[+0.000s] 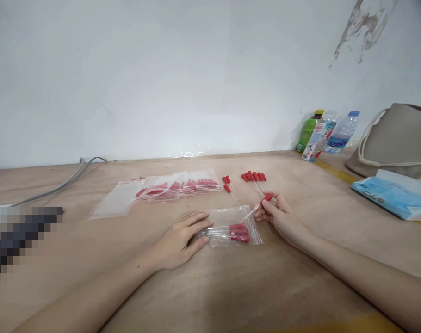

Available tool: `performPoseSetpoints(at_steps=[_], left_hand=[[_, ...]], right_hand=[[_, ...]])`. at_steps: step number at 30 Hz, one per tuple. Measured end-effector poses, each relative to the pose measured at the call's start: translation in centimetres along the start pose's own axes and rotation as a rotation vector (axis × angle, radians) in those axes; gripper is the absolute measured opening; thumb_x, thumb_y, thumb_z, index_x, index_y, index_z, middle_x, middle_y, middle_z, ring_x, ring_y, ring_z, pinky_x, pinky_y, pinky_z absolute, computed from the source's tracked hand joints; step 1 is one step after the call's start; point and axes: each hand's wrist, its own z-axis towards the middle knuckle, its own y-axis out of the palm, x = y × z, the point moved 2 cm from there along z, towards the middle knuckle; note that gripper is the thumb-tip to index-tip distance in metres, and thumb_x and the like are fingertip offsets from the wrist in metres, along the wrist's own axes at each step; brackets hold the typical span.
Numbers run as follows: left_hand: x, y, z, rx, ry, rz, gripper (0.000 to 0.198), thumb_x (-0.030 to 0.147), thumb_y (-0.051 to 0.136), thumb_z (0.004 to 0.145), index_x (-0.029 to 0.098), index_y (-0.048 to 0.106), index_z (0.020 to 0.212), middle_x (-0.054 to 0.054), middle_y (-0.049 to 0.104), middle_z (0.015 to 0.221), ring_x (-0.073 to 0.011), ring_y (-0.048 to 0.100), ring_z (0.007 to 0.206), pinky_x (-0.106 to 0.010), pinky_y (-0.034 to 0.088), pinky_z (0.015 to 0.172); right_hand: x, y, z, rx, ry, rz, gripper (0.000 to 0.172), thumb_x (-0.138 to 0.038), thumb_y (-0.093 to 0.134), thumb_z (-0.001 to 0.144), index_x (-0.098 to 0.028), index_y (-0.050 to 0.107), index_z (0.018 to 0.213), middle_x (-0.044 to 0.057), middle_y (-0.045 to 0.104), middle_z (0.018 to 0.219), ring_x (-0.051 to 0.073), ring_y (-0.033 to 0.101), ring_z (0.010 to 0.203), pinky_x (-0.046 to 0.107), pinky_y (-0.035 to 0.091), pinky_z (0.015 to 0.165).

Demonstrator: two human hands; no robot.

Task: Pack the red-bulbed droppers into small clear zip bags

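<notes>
A small clear zip bag (231, 227) lies on the wooden table (210, 286) with a few red-capped droppers inside. My left hand (181, 240) rests flat on the bag's left end, fingers stretched out. My right hand (280, 215) pinches one red-capped dropper (262, 203) by its bulb, its glass tip pointing into the bag's mouth. Several loose droppers (255, 178) lie just beyond my right hand, and two more droppers (227, 182) lie to their left.
A row of filled zip bags (177, 187) and an empty bag (113, 203) lie at centre left. Three bottles (321, 134) stand against the wall at right, beside a beige bag (394, 138) and a blue tissue pack (394, 196). A grey cable (68, 178) runs at left.
</notes>
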Motion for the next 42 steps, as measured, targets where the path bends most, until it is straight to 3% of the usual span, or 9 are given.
performPoseSetpoints(at_steps=[7, 11, 15, 22, 28, 33, 36, 39, 42], left_hand=[[0.1, 0.0, -0.1, 0.013, -0.001, -0.034, 0.039, 0.035, 0.04, 0.091, 0.024, 0.044, 0.128, -0.006, 0.041, 0.135, -0.0224, 0.038, 0.125, -0.043, 0.034, 0.102], [0.1, 0.0, -0.1, 0.036, 0.009, -0.053, 0.043, 0.034, 0.042, 0.09, 0.024, 0.039, 0.132, -0.006, 0.043, 0.135, -0.0228, 0.039, 0.123, -0.044, 0.033, 0.102], [0.0, 0.1, 0.0, 0.034, 0.003, -0.045, 0.044, 0.035, 0.042, 0.09, 0.025, 0.038, 0.132, -0.006, 0.043, 0.134, -0.0229, 0.039, 0.123, -0.044, 0.033, 0.102], [-0.1, 0.2, 0.0, 0.002, -0.004, -0.035, 0.044, 0.036, 0.04, 0.091, 0.026, 0.035, 0.133, -0.005, 0.038, 0.138, -0.0216, 0.036, 0.126, -0.043, 0.031, 0.104], [0.0, 0.2, 0.0, 0.008, 0.006, -0.036, 0.044, 0.036, 0.04, 0.091, 0.026, 0.036, 0.133, -0.005, 0.038, 0.138, -0.0211, 0.035, 0.126, -0.042, 0.03, 0.105], [0.0, 0.2, 0.1, 0.003, -0.006, -0.031, 0.044, 0.037, 0.04, 0.091, 0.025, 0.036, 0.133, -0.005, 0.04, 0.137, -0.0212, 0.036, 0.126, -0.043, 0.029, 0.104], [-0.1, 0.2, 0.1, -0.006, -0.018, -0.016, 0.043, 0.038, 0.039, 0.091, 0.025, 0.038, 0.132, -0.005, 0.04, 0.137, -0.021, 0.035, 0.126, -0.042, 0.03, 0.104], [-0.1, 0.3, 0.0, -0.01, -0.018, 0.0, 0.043, 0.039, 0.039, 0.091, 0.025, 0.039, 0.132, -0.005, 0.039, 0.138, -0.0213, 0.035, 0.126, -0.042, 0.031, 0.104], [-0.2, 0.4, 0.0, 0.004, -0.003, 0.002, 0.043, 0.039, 0.039, 0.091, 0.026, 0.039, 0.132, -0.005, 0.039, 0.137, -0.0215, 0.036, 0.126, -0.042, 0.032, 0.103]], right_hand=[[-0.5, -0.5, 0.0, 0.017, 0.124, 0.062, 0.025, -0.027, 0.065, 0.066, -0.021, 0.048, 0.083, -0.003, 0.058, 0.067, 0.011, 0.061, 0.06, 0.027, 0.051, 0.063], [-0.8, -1.2, 0.2, -0.195, 0.092, -0.273, 0.023, -0.03, 0.07, 0.062, -0.017, 0.06, 0.079, -0.002, 0.06, 0.07, 0.008, 0.054, 0.058, 0.021, 0.045, 0.055], [-1.0, -1.3, 0.2, -0.427, 0.017, -0.505, 0.026, -0.035, 0.068, 0.065, -0.018, 0.067, 0.084, -0.004, 0.055, 0.057, 0.008, 0.047, 0.053, 0.021, 0.038, 0.049], [-0.8, -0.4, 0.5, -0.306, -0.038, -0.464, 0.025, -0.034, 0.07, 0.062, -0.015, 0.062, 0.077, -0.002, 0.059, 0.062, 0.009, 0.049, 0.055, 0.021, 0.039, 0.052], [-0.3, 0.5, 0.7, -0.321, -0.17, -0.662, 0.021, -0.037, 0.063, 0.069, -0.016, 0.066, 0.072, -0.003, 0.05, 0.052, 0.007, 0.035, 0.044, 0.02, 0.027, 0.042], [0.7, 1.1, 0.7, -0.307, -0.214, -0.676, 0.024, -0.04, 0.058, 0.073, -0.018, 0.066, 0.069, 0.001, 0.06, 0.062, 0.011, 0.048, 0.054, 0.022, 0.035, 0.048], [0.1, 0.9, 1.0, -0.305, -0.294, -0.741, 0.024, -0.039, 0.061, 0.07, -0.017, 0.064, 0.061, 0.002, 0.06, 0.063, 0.012, 0.05, 0.058, 0.022, 0.037, 0.052], [-1.1, 0.3, 2.2, -0.435, -0.152, -0.745, 0.025, -0.039, 0.058, 0.07, -0.015, 0.065, 0.067, 0.003, 0.062, 0.066, 0.012, 0.051, 0.058, 0.022, 0.038, 0.052], [-2.5, 0.0, 4.3, -0.315, -0.102, -0.823, 0.021, -0.035, 0.06, 0.066, -0.015, 0.063, 0.068, 0.002, 0.062, 0.063, 0.011, 0.051, 0.055, 0.022, 0.038, 0.05]])
